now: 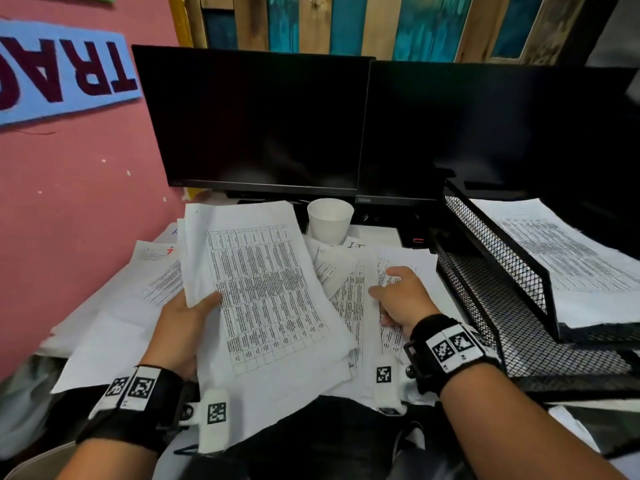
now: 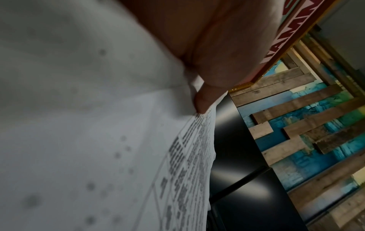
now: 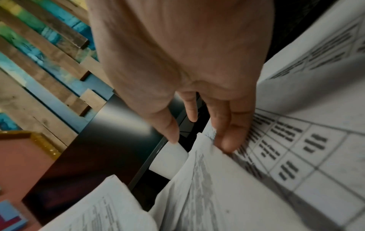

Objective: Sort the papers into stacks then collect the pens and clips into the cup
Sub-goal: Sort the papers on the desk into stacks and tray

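My left hand (image 1: pixel 188 318) grips a sheaf of printed table sheets (image 1: pixel 266 289) lifted off the desk, thumb on top of the left edge; the thumb (image 2: pixel 205 100) presses the sheaf (image 2: pixel 118 156) in the left wrist view. My right hand (image 1: pixel 401 294) lies with straight fingers on loose printed papers (image 1: pixel 356 299) spread over the desk; its fingertips (image 3: pixel 229 140) touch a table sheet (image 3: pixel 296 156) in the right wrist view. A white paper cup (image 1: pixel 329 220) stands upright behind the papers, under the monitors. No pens or clips show.
Two dark monitors (image 1: pixel 256 123) stand at the back. A black mesh tray rack (image 1: pixel 502 271) on the right holds a printed stack (image 1: pixel 568 258) on its upper level. More sheets (image 1: pixel 114 306) lie at the left by the pink wall (image 1: pixel 69 220).
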### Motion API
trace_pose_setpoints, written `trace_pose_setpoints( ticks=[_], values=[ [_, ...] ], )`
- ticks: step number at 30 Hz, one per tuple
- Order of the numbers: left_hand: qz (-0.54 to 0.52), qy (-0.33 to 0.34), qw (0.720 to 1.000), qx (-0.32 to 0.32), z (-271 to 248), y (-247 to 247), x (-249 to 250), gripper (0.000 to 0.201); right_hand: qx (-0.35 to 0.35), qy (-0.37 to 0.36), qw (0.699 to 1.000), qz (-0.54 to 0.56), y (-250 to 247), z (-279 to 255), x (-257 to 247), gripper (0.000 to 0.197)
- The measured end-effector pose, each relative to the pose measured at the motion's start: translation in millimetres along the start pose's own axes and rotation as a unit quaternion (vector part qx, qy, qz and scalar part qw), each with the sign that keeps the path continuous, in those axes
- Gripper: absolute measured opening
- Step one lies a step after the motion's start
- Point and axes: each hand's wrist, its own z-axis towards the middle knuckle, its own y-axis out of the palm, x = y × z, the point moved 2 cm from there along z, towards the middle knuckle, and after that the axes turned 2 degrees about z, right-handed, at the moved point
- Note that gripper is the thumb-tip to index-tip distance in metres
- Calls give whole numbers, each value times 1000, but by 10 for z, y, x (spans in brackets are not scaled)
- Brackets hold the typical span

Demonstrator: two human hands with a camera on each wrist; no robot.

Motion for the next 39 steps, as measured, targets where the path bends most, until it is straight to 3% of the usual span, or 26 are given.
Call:
trace_pose_setpoints(
  ticks=[2, 5, 8, 12, 15, 19, 23, 27, 33, 36, 39],
  values=[
    [4, 7, 1000, 8, 0, -26, -10, 23, -25, -1, 999, -31, 26, -19, 31, 42],
    [11, 8, 1000, 10, -8, -41, -38, 24, -28, -43, 989, -137, 64, -28, 87, 9],
    [15, 4, 1000, 10, -18, -56, -58, 23, -20, -52, 983, -173, 22, -5, 91, 42],
    [21, 1, 1000, 14, -1, -69, -61, 21, 32, -84, 978, -189, -170, -15, -13, 38],
    [23, 2, 1000, 18, -1, -35, -68, 19, 86, -116, 979, -146, -415, -64, -172, 3],
    [21, -2, 1000, 8, -11, 39, -80, 18, 142, -187, 970, -69, -693, -150, -474, 18],
    [32, -9, 999, -11, -33, 96, -97, 19, 157, -226, 961, 29, -811, -198, -774, 20],
    [52, -9, 998, -24, -53, 90, -126, 20, 108, -212, 967, 89, -689, -206, -835, 21],
    [20, -24, 999, -14, -79, 111, -54, 20, -29, -132, 990, 31, -80, -218, -415, 27],
    [-17, -56, 997, -49, -156, 175, -6, 26, -79, -108, 991, 2, 211, -244, -232, 26],
    [23, -26, 995, -97, -224, 241, 16, 21, -110, -115, 987, -38, 421, -279, -167, 22]
  ],
)
